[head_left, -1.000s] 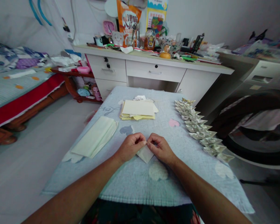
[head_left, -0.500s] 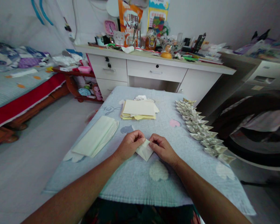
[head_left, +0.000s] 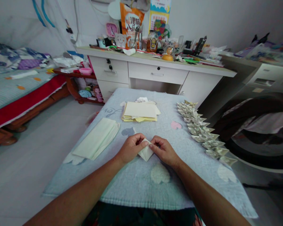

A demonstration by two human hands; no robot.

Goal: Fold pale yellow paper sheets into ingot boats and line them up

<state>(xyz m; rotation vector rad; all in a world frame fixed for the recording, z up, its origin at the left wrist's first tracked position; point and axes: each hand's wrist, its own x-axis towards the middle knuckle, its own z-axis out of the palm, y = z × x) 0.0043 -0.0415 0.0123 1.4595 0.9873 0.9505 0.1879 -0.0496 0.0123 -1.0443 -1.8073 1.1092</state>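
Observation:
A small folded paper (head_left: 146, 153), pale and roughly diamond-shaped, is pinched between my two hands just above the cloth-covered table. My left hand (head_left: 133, 146) grips its upper left edge with thumb and fingers. On the opposite edge, my right hand (head_left: 163, 149) holds it the same way, its thumb near the left one. Fingertips behind the paper are hidden. Left of my hands lies a stack of pale green paper sheets (head_left: 95, 138). Beyond them sits a stack of cream and yellow paper (head_left: 141, 110). A row of folded paper boats (head_left: 200, 128) lines the right side.
The blue patterned tablecloth (head_left: 132, 185) covers the table. Behind it stands a white desk (head_left: 158, 70) crowded with jars, bags and small items. A front-loading washing machine (head_left: 261, 77) is at right, a bed (head_left: 25, 91) at left.
My thumbs have come closer together along the top of the folded paper, and the paper has turned slightly. The view has shifted a little; the stacks and boats stay in place.

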